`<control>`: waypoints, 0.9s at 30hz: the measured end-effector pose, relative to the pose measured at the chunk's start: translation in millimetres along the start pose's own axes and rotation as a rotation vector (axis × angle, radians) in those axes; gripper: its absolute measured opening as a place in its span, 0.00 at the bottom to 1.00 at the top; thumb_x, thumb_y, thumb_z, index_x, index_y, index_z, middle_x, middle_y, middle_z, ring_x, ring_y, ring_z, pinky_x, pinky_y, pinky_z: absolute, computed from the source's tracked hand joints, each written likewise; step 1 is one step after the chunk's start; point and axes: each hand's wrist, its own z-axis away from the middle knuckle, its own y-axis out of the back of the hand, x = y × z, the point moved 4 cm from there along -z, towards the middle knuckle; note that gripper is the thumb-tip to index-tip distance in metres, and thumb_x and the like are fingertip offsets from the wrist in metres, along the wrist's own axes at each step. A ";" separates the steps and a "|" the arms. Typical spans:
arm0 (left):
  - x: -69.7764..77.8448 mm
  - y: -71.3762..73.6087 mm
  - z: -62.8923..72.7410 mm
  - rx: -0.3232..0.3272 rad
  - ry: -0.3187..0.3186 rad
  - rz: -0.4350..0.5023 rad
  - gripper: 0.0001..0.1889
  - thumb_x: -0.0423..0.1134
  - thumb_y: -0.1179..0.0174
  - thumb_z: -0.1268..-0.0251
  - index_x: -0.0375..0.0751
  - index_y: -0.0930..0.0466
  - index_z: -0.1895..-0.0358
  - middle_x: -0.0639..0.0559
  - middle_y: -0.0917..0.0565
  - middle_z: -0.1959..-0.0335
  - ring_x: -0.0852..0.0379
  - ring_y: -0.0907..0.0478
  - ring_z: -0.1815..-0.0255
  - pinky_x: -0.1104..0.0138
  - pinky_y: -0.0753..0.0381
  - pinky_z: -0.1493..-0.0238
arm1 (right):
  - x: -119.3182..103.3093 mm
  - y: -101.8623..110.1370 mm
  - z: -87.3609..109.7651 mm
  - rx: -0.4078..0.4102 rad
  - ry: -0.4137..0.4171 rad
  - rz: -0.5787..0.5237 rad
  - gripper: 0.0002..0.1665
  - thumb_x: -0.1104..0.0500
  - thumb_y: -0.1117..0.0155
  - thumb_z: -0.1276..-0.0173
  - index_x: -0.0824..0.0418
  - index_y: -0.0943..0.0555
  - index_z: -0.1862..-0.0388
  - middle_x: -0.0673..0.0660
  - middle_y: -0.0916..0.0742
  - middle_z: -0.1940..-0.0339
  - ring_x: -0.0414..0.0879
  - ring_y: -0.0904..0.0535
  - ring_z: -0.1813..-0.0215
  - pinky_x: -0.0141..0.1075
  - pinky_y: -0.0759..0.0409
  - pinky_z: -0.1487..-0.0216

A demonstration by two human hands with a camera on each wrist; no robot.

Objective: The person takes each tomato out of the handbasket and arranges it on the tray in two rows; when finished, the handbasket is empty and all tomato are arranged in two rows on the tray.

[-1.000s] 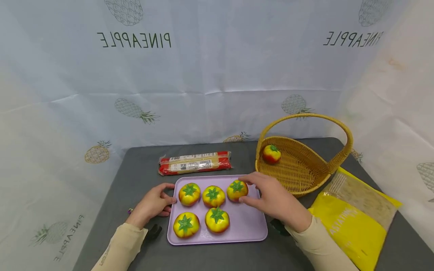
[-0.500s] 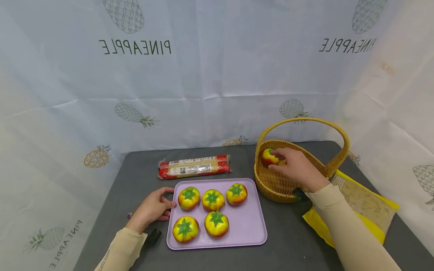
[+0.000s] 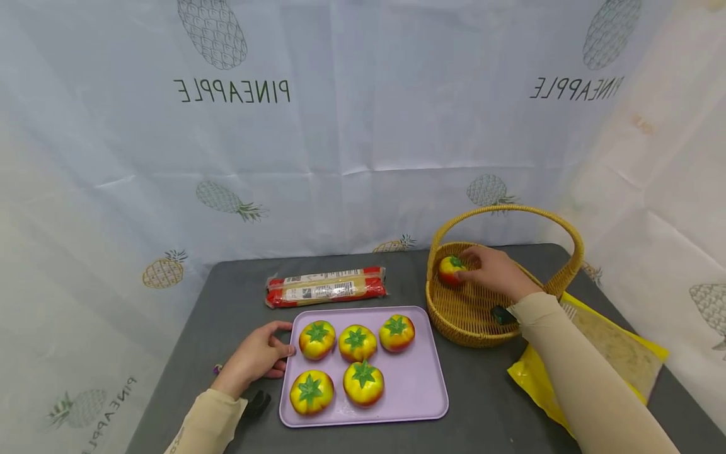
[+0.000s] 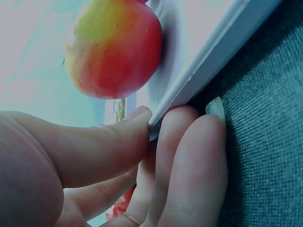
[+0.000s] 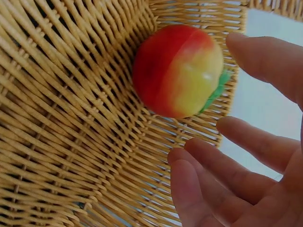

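A lilac tray (image 3: 408,391) carries several yellow-and-red, tomato-like toy fruits with green star-shaped leaves, such as the front-left fruit (image 3: 311,392). My left hand (image 3: 256,354) pinches the tray's left rim, thumb on the rim and fingers curled against its outer side and underside (image 4: 177,137). Inside the wicker basket (image 3: 459,321) sits one more such toy fruit (image 3: 451,270), against the left wall. My right hand (image 3: 495,272) reaches over the basket, its thumb and fingers spread beside that fruit (image 5: 179,71). In the right wrist view a gap shows between fingertips and fruit.
Behind the tray lies a red-ended packet of noodles or spaghetti (image 3: 326,287). A yellow bag (image 3: 541,384) lies at the right, partly hidden by the right sleeve. The basket's tall handle (image 3: 510,208) arches above the right hand. A pineapple-print curtain (image 3: 363,139) hangs behind the table.
My right hand has moved from the back-right fruit on the tray to the fruit in the basket. That tray fruit stays in place. My left hand keeps hold of the tray's rim.
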 end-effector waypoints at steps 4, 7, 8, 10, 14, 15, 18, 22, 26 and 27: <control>-2.9 -1.7 1.5 0.003 0.003 0.008 0.30 0.36 0.28 0.28 0.43 0.26 0.26 0.43 0.16 0.61 0.51 0.17 0.73 0.61 0.08 0.68 | 4.9 -7.2 -8.5 -0.025 -0.020 -0.020 0.44 0.36 0.31 0.25 0.64 0.26 0.23 0.69 0.19 0.26 0.67 0.22 0.27 0.64 0.20 0.29; -2.6 -2.1 1.9 0.009 0.002 0.012 0.30 0.35 0.28 0.28 0.43 0.25 0.26 0.43 0.16 0.61 0.51 0.17 0.73 0.61 0.08 0.69 | 6.1 -10.7 -13.7 -0.029 -0.014 -0.024 0.44 0.34 0.32 0.24 0.64 0.25 0.24 0.69 0.19 0.26 0.67 0.22 0.27 0.63 0.20 0.29; -2.2 -2.1 2.2 0.008 -0.001 0.011 0.30 0.35 0.28 0.28 0.43 0.26 0.26 0.43 0.16 0.61 0.51 0.17 0.73 0.61 0.08 0.69 | 6.5 -11.4 -15.2 -0.028 -0.011 -0.023 0.44 0.35 0.32 0.24 0.64 0.25 0.25 0.69 0.19 0.26 0.67 0.22 0.27 0.63 0.20 0.29; -1.6 -2.5 2.2 0.008 -0.002 0.012 0.30 0.35 0.28 0.28 0.43 0.25 0.26 0.43 0.16 0.61 0.51 0.16 0.73 0.61 0.08 0.69 | 6.5 -12.8 -16.9 -0.029 -0.009 -0.022 0.43 0.35 0.33 0.24 0.64 0.25 0.25 0.69 0.19 0.27 0.67 0.22 0.28 0.63 0.20 0.29; -0.7 -3.1 2.2 0.007 -0.006 0.013 0.30 0.35 0.28 0.28 0.43 0.25 0.26 0.44 0.16 0.62 0.51 0.16 0.73 0.61 0.09 0.70 | 6.0 -14.5 -18.2 -0.026 -0.009 -0.030 0.43 0.37 0.33 0.23 0.66 0.25 0.24 0.71 0.19 0.27 0.68 0.22 0.28 0.63 0.20 0.30; -0.9 -3.2 1.8 0.010 -0.004 0.014 0.30 0.35 0.28 0.29 0.44 0.25 0.26 0.44 0.16 0.62 0.51 0.17 0.74 0.61 0.09 0.70 | 5.7 -14.8 -18.3 -0.026 -0.009 -0.034 0.43 0.37 0.33 0.22 0.66 0.26 0.24 0.71 0.19 0.27 0.68 0.22 0.28 0.64 0.20 0.30; -0.5 -3.3 1.8 0.010 -0.007 0.010 0.30 0.36 0.28 0.29 0.43 0.25 0.26 0.44 0.16 0.62 0.52 0.17 0.74 0.61 0.09 0.70 | 5.7 -16.2 -19.5 -0.023 -0.008 -0.042 0.43 0.38 0.32 0.22 0.66 0.26 0.23 0.71 0.19 0.26 0.68 0.22 0.28 0.64 0.21 0.29; -0.2 -3.3 1.0 0.011 -0.010 0.004 0.30 0.36 0.28 0.29 0.43 0.25 0.26 0.44 0.16 0.61 0.51 0.17 0.74 0.60 0.09 0.70 | 6.9 -18.3 -22.0 -0.018 0.002 -0.041 0.42 0.39 0.31 0.23 0.65 0.26 0.23 0.71 0.19 0.26 0.68 0.22 0.28 0.65 0.21 0.28; -0.7 -1.8 0.1 0.014 -0.008 0.005 0.30 0.36 0.28 0.28 0.43 0.25 0.26 0.44 0.16 0.61 0.52 0.17 0.74 0.60 0.09 0.70 | 4.5 -18.3 -21.5 -0.011 0.019 -0.039 0.41 0.40 0.30 0.24 0.64 0.25 0.24 0.70 0.19 0.27 0.67 0.22 0.28 0.64 0.21 0.28; -0.8 -1.4 0.0 0.015 -0.008 0.005 0.30 0.36 0.28 0.28 0.43 0.25 0.26 0.44 0.16 0.61 0.52 0.17 0.74 0.60 0.09 0.70 | 2.9 -17.8 -20.3 -0.008 0.026 -0.036 0.41 0.40 0.30 0.24 0.63 0.25 0.24 0.70 0.18 0.27 0.67 0.21 0.29 0.64 0.21 0.28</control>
